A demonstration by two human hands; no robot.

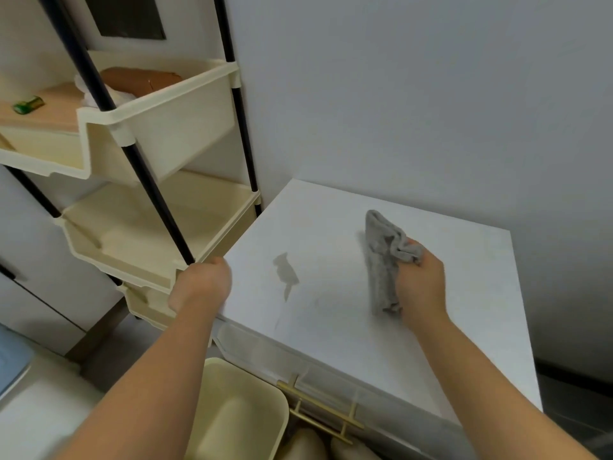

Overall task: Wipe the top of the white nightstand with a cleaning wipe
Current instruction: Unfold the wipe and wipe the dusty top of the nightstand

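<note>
The white nightstand (447, 327) fills the right middle of the view. It stands against a pale grey wall (398, 94), and its flat top surface runs from the far corner down toward the near right.

Just left of it stands a cream tiered rack (185, 127) on black poles. Two of its trays show in full, with the edge of a third below. A cream bin (238, 410) sits near, below the nightstand's front left corner.

The left hand (202, 283) is at the left edge of the surface, right where a black pole of the rack passes. Its fingers are curled under and hidden, so I cannot tell whether it holds the edge, holds the pole or merely rests there.

The right hand (421, 287) is on the right half of the surface, its fingers bunched tight around one end of the grey cleaning wipe (381, 260). The rest of the wipe lies as a long folded strip on the surface to the left of the hand, pointing far and near.

A dark grey smear (285, 273) marks the surface between the two hands, with a thin trail running nearward from it. A gold bar handle (318, 416) shows on the nightstand's front, near the bin.

In the top tray lie a brown object (139, 79) and, further left, a small green item (28, 104).
</note>
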